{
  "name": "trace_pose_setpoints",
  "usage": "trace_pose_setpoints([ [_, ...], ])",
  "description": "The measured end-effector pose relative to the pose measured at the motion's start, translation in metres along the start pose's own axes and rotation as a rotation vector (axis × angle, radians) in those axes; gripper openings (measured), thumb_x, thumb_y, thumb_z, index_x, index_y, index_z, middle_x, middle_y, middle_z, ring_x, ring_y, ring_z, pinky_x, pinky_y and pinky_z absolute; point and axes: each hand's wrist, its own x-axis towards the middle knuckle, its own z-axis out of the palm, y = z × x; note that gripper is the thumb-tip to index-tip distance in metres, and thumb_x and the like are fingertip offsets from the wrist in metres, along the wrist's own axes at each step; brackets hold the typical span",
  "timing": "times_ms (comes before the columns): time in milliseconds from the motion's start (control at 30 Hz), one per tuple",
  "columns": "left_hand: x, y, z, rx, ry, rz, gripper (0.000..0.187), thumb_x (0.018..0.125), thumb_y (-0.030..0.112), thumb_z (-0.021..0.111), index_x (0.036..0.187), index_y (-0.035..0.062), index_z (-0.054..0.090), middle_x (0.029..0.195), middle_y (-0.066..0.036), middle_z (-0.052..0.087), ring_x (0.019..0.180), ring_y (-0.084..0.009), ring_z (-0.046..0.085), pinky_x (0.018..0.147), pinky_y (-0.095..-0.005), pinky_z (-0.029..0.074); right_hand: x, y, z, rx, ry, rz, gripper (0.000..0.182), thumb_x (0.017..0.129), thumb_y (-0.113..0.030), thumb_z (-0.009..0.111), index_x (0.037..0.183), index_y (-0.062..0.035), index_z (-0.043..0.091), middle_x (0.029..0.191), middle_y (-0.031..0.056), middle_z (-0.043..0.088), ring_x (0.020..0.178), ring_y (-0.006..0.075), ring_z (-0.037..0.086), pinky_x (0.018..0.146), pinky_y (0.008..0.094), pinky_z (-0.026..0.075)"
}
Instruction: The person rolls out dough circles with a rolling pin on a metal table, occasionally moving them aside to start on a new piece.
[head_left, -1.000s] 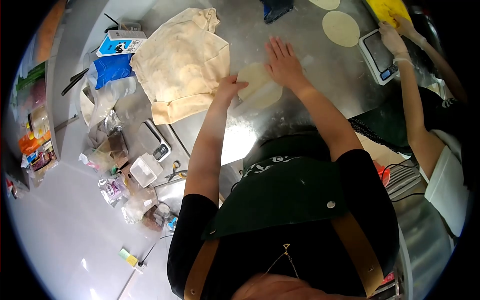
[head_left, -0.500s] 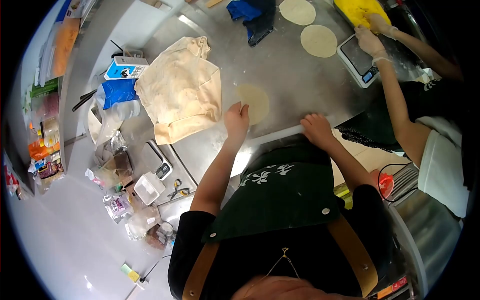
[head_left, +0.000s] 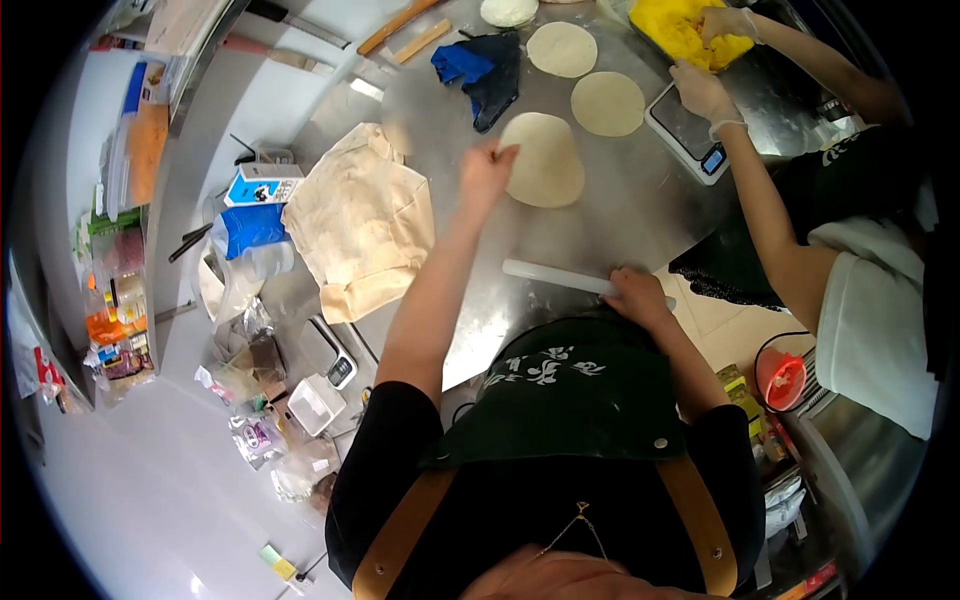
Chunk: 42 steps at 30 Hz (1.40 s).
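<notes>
My left hand (head_left: pixel 487 172) pinches the left edge of a thin, flat round of dough (head_left: pixel 546 162) over the steel worktop (head_left: pixel 470 240). At the worktop's near edge, my right hand (head_left: pixel 640 296) is wrapped round the right part of a white rolling pin (head_left: pixel 555 278). Beyond the held round lie two more, a dough round (head_left: pixel 608 104) beside the scale and another dough round (head_left: pixel 562 50) farther back. A cream cloth (head_left: pixel 365 225) is spread to the left of my left forearm.
A co-worker's gloved hands (head_left: pixel 705 90) are at a tray of yellow filling (head_left: pixel 680 30) and a digital scale (head_left: pixel 690 135) on the right. Dark blue cloth (head_left: pixel 485 78) lies at the back. To the left stand a milk carton (head_left: pixel 265 184), a second scale (head_left: pixel 328 352) and several bags.
My left hand has moved the dough round forward, away from my body. The rolling pin now shows at the near edge under my right hand. The camera view has shifted.
</notes>
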Motion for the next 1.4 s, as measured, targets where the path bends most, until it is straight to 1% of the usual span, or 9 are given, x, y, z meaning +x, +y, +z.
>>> trace_pose_setpoints([
  [167, 0.053, -0.021, 0.03, 0.307, 0.184, 0.136, 0.041, 0.076, 0.022, 0.075, 0.111, 0.0047, 0.064, 0.092, -0.017, 0.068, 0.082, -0.0264, 0.067, 0.073, -0.0363, 0.052, 0.006, 0.004, 0.002, 0.047, 0.013, 0.049, 0.031, 0.076, -0.034, 0.069, 0.082, -0.0079, 0.053, 0.078, 0.0103, 0.06, 0.073, 0.0328, 0.062, 0.064, 0.0447, 0.049],
  [267, 0.082, -0.011, 0.085, -0.074, -0.052, 0.04, 0.038, 0.072, 0.022, 0.075, 0.103, 0.0023, 0.066, 0.091, -0.017, 0.067, 0.089, -0.0322, 0.064, 0.078, -0.0403, 0.051, 0.005, 0.006, 0.004, 0.076, 0.004, 0.066, 0.031, 0.077, -0.034, 0.069, 0.081, -0.008, 0.053, 0.077, 0.0104, 0.061, 0.072, 0.0327, 0.062, 0.063, 0.0451, 0.049],
  [467, 0.13, 0.002, 0.173, -0.068, -0.031, -0.289, 0.047, 0.064, 0.027, 0.078, 0.102, 0.0008, 0.066, 0.093, -0.017, 0.068, 0.089, -0.0298, 0.066, 0.077, -0.0386, 0.051, 0.006, 0.008, -0.002, 0.107, -0.002, 0.045, 0.029, 0.075, -0.032, 0.069, 0.081, -0.009, 0.053, 0.075, 0.0097, 0.061, 0.069, 0.0318, 0.063, 0.061, 0.0448, 0.05],
  [700, 0.14, 0.031, 0.177, -0.13, -0.181, -0.525, 0.028, 0.062, 0.023, 0.077, 0.08, 0.0017, 0.072, 0.075, -0.017, 0.068, 0.074, -0.0324, 0.067, 0.069, -0.0385, 0.053, 0.006, 0.015, -0.003, 0.115, -0.02, -0.011, 0.023, 0.074, -0.027, 0.069, 0.08, -0.0098, 0.054, 0.073, 0.0083, 0.061, 0.068, 0.0301, 0.063, 0.058, 0.0438, 0.05],
  [800, 0.129, 0.036, 0.186, 0.103, 0.019, -0.095, 0.022, 0.065, 0.018, 0.074, 0.079, 0.0013, 0.069, 0.073, -0.018, 0.067, 0.072, -0.0343, 0.066, 0.065, -0.0385, 0.052, 0.004, 0.016, -0.007, 0.122, -0.009, -0.057, 0.022, 0.074, -0.025, 0.069, 0.079, -0.0097, 0.054, 0.073, 0.0084, 0.061, 0.068, 0.0303, 0.063, 0.059, 0.0436, 0.05],
  [1000, 0.089, 0.086, 0.149, -0.257, 0.086, 0.146, 0.022, 0.071, 0.013, 0.072, 0.073, 0.0015, 0.053, 0.064, -0.017, 0.061, 0.064, -0.0372, 0.06, 0.059, -0.0418, 0.048, 0.006, 0.016, -0.001, 0.113, -0.009, -0.027, 0.023, 0.074, -0.025, 0.069, 0.081, -0.0093, 0.054, 0.074, 0.0097, 0.061, 0.07, 0.0313, 0.063, 0.061, 0.0443, 0.05],
  [1067, 0.073, 0.088, 0.123, -0.305, 0.022, 0.091, 0.023, 0.074, 0.012, 0.072, 0.073, 0.0022, 0.052, 0.061, -0.012, 0.058, 0.057, -0.0244, 0.059, 0.055, -0.0347, 0.046, 0.005, 0.015, 0.003, 0.105, -0.015, -0.008, 0.023, 0.074, -0.025, 0.069, 0.082, -0.0089, 0.054, 0.075, 0.0104, 0.061, 0.07, 0.0319, 0.063, 0.062, 0.0449, 0.05],
  [1167, 0.038, 0.074, 0.073, -0.479, -0.086, -0.031, 0.02, 0.078, 0.013, 0.072, 0.076, 0.0041, 0.055, 0.062, -0.002, 0.057, 0.057, -0.0077, 0.051, 0.05, -0.0255, 0.039, 0.005, 0.016, 0.009, 0.073, -0.01, -0.028, 0.024, 0.075, -0.027, 0.068, 0.082, -0.0083, 0.055, 0.076, 0.0114, 0.062, 0.071, 0.0325, 0.063, 0.064, 0.0452, 0.05],
  [1400, -0.07, -0.126, 0.018, -0.74, -0.126, -0.575, 0.018, 0.081, 0.015, 0.07, 0.091, 0.0023, 0.062, 0.074, -0.004, 0.06, 0.06, -0.0094, 0.052, 0.048, -0.0239, 0.037, 0.007, 0.0, -0.005, -0.103, -0.013, -0.101, 0.035, 0.073, -0.04, 0.071, 0.082, -0.0093, 0.057, 0.076, 0.0095, 0.061, 0.072, 0.0304, 0.063, 0.064, 0.0436, 0.049],
])
